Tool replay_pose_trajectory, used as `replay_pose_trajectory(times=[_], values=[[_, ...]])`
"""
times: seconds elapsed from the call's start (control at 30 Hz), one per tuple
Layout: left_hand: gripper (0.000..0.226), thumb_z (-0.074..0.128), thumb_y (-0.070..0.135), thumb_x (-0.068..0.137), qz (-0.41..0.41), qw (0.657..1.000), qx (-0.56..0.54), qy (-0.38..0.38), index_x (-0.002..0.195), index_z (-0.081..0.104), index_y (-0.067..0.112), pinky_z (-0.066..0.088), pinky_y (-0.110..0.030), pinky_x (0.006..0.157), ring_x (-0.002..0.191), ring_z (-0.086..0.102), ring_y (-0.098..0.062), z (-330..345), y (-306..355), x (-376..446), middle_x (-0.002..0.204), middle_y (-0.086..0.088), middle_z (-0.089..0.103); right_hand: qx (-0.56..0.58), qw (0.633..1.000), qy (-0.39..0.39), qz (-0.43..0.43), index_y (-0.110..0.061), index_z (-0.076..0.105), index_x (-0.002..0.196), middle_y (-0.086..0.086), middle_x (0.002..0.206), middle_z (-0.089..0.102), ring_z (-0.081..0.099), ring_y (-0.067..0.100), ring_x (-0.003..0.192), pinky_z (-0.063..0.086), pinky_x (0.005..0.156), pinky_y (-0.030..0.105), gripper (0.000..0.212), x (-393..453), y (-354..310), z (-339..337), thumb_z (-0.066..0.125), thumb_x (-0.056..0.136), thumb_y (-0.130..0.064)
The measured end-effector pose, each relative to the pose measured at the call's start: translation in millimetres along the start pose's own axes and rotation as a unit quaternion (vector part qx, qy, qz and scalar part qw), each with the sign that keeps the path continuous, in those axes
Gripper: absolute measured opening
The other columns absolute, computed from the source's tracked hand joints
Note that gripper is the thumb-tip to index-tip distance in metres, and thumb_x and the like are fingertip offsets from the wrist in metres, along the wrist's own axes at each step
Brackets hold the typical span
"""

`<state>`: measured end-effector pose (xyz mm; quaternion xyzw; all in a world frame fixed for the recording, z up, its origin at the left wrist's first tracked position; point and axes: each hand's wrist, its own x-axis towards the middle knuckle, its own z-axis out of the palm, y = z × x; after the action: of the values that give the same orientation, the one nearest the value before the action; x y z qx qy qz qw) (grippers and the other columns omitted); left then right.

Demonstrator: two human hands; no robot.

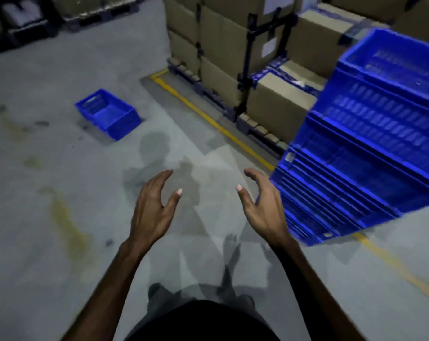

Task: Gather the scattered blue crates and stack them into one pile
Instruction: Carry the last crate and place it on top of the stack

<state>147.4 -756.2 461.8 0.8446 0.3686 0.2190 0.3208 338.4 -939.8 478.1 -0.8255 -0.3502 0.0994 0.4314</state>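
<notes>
Left hand (152, 207) and right hand (262, 205): both empty, fingers spread; lone blue crate (108, 113) on floor (48, 217), well apart from tall stack (371, 143) at right; risk: careless placement could topple the leaning-looking stack.

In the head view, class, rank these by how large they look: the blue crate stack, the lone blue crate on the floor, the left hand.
1. Blue crate stack, clearly largest.
2 and 3. Left hand and lone blue crate look alike; the hand is nearer the camera, so no ranking.
</notes>
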Motion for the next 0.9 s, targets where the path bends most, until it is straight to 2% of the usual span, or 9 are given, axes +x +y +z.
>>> replay_pose_trajectory(times=[0.17,0.3,0.47,0.77,0.9], values=[[0.055,0.06,0.044,0.1,-0.074,0.996,0.001,0.059,0.151,0.047,0.026,0.033,-0.029,0.115,0.142,0.043,-0.016,-86.5,-95.6,-13.1,0.154,0.005,0.05,0.017,0.997,-0.07,-0.042,-0.024,0.054,0.141,-0.011,0.141,0.059,0.052,0.007,0.133,0.043,0.112,0.036,0.042,16.2,-63.0,106.5,0.061,0.101,-0.036],[0.055,0.06,0.042,0.1,-0.117,0.987,0.006,0.111,0.15,0.049,0.023,0.033,-0.03,0.115,0.142,0.044,-0.017,-152.4,-165.8,-15.0,0.153,0.004,0.051,0.028,0.99,-0.116,-0.081,-0.019,0.054,0.142,-0.006,0.142,0.059,0.054,0.011,0.133,0.046,0.11,0.042,0.046,34.2,-113.4,195.9,0.062,0.1,-0.035],[0.054,0.062,0.039,0.1,-0.144,0.978,0.02,0.147,0.15,0.049,0.023,0.03,-0.025,0.115,0.142,0.043,-0.015,-220.0,-228.1,11.7,0.153,0.004,0.051,0.046,0.981,-0.163,-0.094,-0.02,0.053,0.144,-0.006,0.146,0.057,0.051,0.01,0.136,0.044,0.112,0.042,0.048,66.1,-181.1,283.5,0.063,0.1,-0.034],[0.054,0.061,0.04,0.101,-0.17,0.974,0.007,0.151,0.151,0.048,0.025,0.029,-0.024,0.115,0.143,0.042,-0.012,-264.4,-324.2,142.6,0.154,0.007,0.05,0.046,0.973,-0.206,-0.094,-0.026,0.052,0.145,-0.012,0.146,0.055,0.049,0.005,0.136,0.042,0.114,0.033,0.048,185.2,-231.5,417.3,0.063,0.099,-0.036],[0.055,0.059,0.043,0.101,-0.181,0.973,0.011,0.143,0.152,0.046,0.027,0.029,-0.025,0.114,0.143,0.041,-0.011,-280.3,-367.5,227.6,0.155,0.008,0.048,0.062,0.971,-0.215,-0.09,-0.023,0.054,0.143,-0.01,0.145,0.057,0.052,0.007,0.134,0.043,0.113,0.035,0.047,267.9,-246.4,487.4,0.064,0.099,-0.031]])
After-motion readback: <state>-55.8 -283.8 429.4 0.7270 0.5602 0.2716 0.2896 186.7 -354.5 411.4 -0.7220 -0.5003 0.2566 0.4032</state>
